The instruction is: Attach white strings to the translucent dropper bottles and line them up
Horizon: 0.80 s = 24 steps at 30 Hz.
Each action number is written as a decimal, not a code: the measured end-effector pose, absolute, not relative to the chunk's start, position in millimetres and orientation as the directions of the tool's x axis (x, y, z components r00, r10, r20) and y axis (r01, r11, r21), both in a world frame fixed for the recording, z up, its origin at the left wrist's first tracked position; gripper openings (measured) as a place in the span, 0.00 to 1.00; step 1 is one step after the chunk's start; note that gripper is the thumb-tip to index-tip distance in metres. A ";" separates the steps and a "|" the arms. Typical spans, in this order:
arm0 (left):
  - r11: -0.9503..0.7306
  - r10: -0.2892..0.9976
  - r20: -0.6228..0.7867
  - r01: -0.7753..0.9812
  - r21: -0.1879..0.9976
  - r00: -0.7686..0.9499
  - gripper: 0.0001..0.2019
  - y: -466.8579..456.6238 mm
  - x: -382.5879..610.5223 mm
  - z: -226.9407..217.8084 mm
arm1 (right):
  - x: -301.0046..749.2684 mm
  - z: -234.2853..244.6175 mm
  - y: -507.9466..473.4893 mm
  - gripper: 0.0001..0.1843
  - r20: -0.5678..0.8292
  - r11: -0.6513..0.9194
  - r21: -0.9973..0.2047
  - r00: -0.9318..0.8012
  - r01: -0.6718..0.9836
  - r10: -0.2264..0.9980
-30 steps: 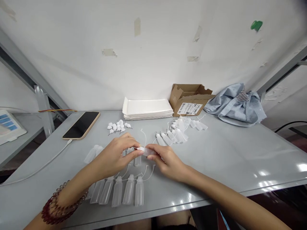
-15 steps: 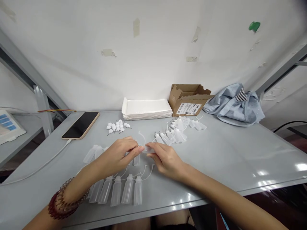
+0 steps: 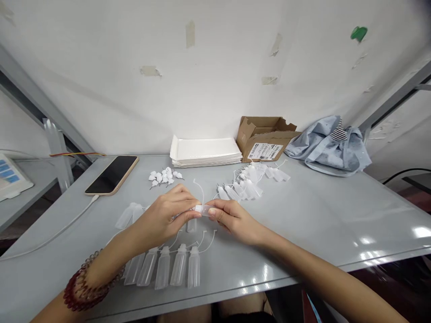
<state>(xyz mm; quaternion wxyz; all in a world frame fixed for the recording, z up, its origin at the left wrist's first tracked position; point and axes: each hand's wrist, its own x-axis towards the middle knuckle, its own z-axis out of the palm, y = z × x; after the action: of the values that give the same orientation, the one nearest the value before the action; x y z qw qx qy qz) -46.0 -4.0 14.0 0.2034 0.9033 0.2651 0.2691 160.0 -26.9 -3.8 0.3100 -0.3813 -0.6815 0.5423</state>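
Observation:
My left hand [image 3: 166, 215] and my right hand [image 3: 232, 217] meet over the middle of the grey table [image 3: 319, 215], both pinching one small translucent plastic bottle [image 3: 203, 209] held sideways between them. A thin plastic strap curls up from it. Below the hands a row of several similar bottles [image 3: 168, 269] lies flat near the front edge. A heap of small white caps [image 3: 164, 176] sits behind the left hand. Another pile of bottles with straps [image 3: 251, 181] lies behind the right hand.
A phone [image 3: 112, 175] on a white cable lies at the left. A stack of white trays [image 3: 205, 151], an open cardboard box [image 3: 264, 139] and a blue cloth bag [image 3: 332, 146] stand along the wall. A red bead bracelet [image 3: 84, 287] circles my left wrist.
The hands have stayed together on the bottle, shifting only slightly; the fingers have turned a little on it.

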 end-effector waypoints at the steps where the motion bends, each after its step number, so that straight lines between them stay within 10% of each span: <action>1: -0.781 0.584 0.387 0.364 0.508 0.713 0.09 -4.0 -46.1 14.2 | 160.5 -4.2 -26.0 0.16 -0.047 0.032 -0.990 -0.529 0.138 0.847; 7: -0.795 0.571 0.412 0.352 0.495 0.710 0.08 -6.0 -46.0 15.6 | 162.5 -7.6 -21.2 0.17 -0.174 -0.294 -0.952 -0.641 -0.084 0.747; 12: -0.729 0.673 0.382 0.485 0.483 0.633 0.10 -3.5 -49.0 17.8 | 165.3 -3.0 -19.8 0.15 -0.063 0.027 -0.987 -0.529 0.161 0.846; 16: -0.495 0.869 0.263 0.721 0.485 0.419 0.18 7.2 -60.7 19.4 | 174.2 -2.4 -8.9 0.15 0.158 0.323 -0.645 -0.293 0.693 0.943; 24: -0.290 0.952 0.165 0.933 0.213 0.258 0.19 49.1 -103.9 5.9 | 184.3 -0.2 4.0 0.17 0.039 0.014 -0.058 -0.012 0.998 0.999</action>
<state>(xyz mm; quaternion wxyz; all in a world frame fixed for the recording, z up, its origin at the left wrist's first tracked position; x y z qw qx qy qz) -103.9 49.1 5.9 0.0360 0.7922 0.5949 0.1310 184.3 4.0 -0.2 0.0340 -0.7021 -0.7112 0.0069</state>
